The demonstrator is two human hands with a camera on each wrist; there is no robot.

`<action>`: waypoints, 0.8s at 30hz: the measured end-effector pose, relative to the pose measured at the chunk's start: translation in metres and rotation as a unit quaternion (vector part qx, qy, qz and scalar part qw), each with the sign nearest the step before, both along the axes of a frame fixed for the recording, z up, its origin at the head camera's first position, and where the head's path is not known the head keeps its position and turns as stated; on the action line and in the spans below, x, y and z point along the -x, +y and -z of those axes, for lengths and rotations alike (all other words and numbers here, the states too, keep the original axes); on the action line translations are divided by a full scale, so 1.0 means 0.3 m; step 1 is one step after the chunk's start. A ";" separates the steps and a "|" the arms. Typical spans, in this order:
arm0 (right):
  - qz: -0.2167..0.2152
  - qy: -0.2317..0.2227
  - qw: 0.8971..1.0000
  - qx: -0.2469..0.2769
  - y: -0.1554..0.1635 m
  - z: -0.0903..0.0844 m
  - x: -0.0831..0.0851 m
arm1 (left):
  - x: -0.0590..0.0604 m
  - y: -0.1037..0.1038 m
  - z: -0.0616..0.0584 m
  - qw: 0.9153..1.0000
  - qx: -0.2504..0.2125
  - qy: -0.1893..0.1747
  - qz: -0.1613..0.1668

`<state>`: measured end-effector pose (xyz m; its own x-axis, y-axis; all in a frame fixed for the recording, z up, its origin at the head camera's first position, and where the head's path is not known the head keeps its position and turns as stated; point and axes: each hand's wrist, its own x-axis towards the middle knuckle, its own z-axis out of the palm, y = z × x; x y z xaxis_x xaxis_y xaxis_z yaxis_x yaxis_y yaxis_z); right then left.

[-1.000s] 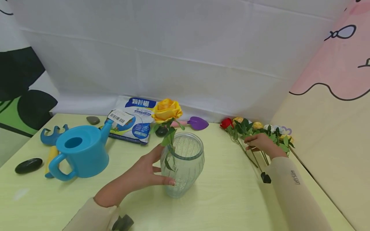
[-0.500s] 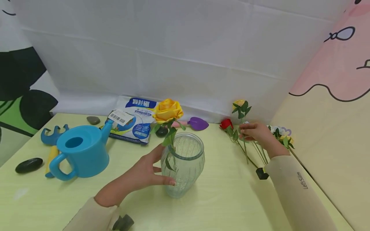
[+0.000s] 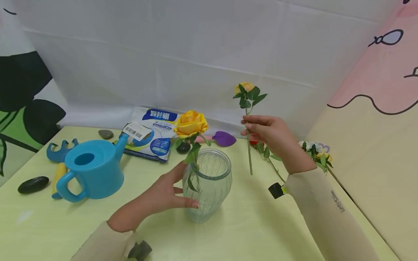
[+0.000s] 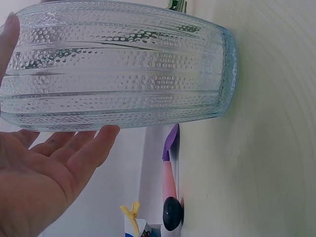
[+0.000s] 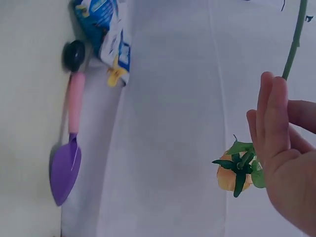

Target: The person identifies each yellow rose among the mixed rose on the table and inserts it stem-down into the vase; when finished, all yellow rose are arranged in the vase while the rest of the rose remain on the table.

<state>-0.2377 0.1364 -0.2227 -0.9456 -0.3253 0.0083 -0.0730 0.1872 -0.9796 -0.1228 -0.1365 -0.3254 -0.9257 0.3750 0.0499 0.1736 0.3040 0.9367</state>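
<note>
bag (image 3: 157, 135): "颗粒硼" | barcode lbl (image 3: 136, 131) over bag | R sleeve (image 3: 326, 214): "Lets…", rest unclr

12 o'clock: a white cloth-like backdrop (image 3: 196, 43) is seen beyond the table (image 3: 258, 235); it is crossed by long, near-horizontal creases and by fainter vertical ones. The table is finished in pale yellow-green; its right edge, at 4 o'clock, is marked by a thin dark line. 10 o'clock: a printed panel (image 3: 19, 83) is observed, patterned in black, green and white. 2 o'clock: a second panel (image 3: 372, 123) is divided by a wavy black outline, pink above, cream below. Light is diffused; soft shadows are cast. 8 o'clock: a whitish patch (image 3: 24, 216) is noted on the table.
</note>
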 end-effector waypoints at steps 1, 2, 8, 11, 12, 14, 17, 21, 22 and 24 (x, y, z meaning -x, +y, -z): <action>-0.003 0.002 1.000 0.013 -0.021 -0.012 -0.007 | -0.001 0.000 0.000 1.000 -0.001 0.000 0.000; -0.006 0.005 1.000 0.024 -0.041 -0.023 -0.012 | -0.002 0.000 0.001 1.000 -0.001 -0.001 0.000; -0.001 0.038 0.996 0.085 -0.165 -0.058 -0.037 | -0.007 -0.001 0.003 1.000 -0.009 -0.005 0.003; 0.007 0.067 0.992 0.105 -0.212 -0.050 -0.066 | -0.007 -0.001 0.005 1.000 -0.016 -0.004 0.006; 0.007 0.080 0.991 0.107 -0.223 -0.043 -0.078 | -0.006 0.000 0.006 1.000 -0.019 -0.002 0.009; 0.001 0.101 0.989 0.107 -0.236 -0.023 -0.106 | -0.003 0.001 0.007 1.000 -0.024 0.003 0.015; -0.021 0.145 0.985 0.091 -0.237 0.007 -0.150 | 0.000 0.001 0.005 0.999 -0.025 0.006 0.019; -0.059 0.192 0.977 0.065 -0.230 0.039 -0.192 | 0.002 -0.001 0.002 1.000 -0.017 0.006 0.017; -0.068 0.203 0.975 0.057 -0.230 0.047 -0.198 | 0.002 -0.002 0.002 1.000 -0.016 0.005 0.016; -0.076 0.215 0.973 0.037 -0.227 0.061 -0.207 | 0.003 -0.003 0.004 1.000 -0.017 0.006 0.016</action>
<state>-0.1755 0.0681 -0.2409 -0.7909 -0.4449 0.4202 -0.4997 0.0732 -0.8631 -0.1237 -0.1373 -0.3265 -0.9124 0.4026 0.0735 0.1936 0.2664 0.9442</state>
